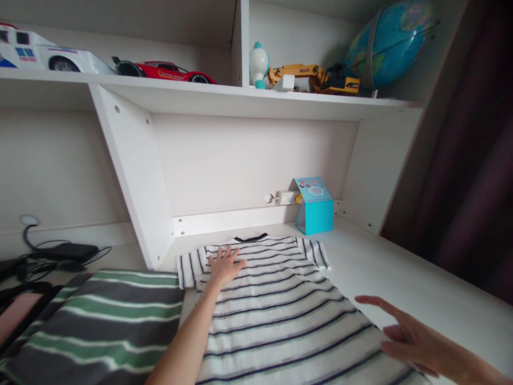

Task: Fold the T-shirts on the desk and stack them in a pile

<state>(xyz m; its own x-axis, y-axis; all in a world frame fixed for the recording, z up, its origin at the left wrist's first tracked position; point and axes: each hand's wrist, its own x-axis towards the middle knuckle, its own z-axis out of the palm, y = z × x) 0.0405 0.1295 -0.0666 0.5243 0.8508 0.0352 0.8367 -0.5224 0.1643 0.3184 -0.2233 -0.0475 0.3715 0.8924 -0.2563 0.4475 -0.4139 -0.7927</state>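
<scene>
A white T-shirt with dark stripes (272, 315) lies spread on the white desk, its dark-edged collar toward the back wall and both short sleeves out to the sides. My left hand (225, 266) rests flat on its upper left part, near the left sleeve, with the fingers spread. Over the shirt's right edge, lower down, is my right hand (409, 334). Its index finger points out to the left while the other fingers are partly curled, and nothing shows in it. Whether it touches the cloth I cannot tell.
Left of the shirt lies a folded green-and-grey striped cloth (116, 321). Black cables and an adapter (68, 251) sit behind it. A blue desk calendar (316, 208) stands near the wall socket (287, 198). Overhead, a shelf (224, 96) holds toy vehicles and a globe (388, 45).
</scene>
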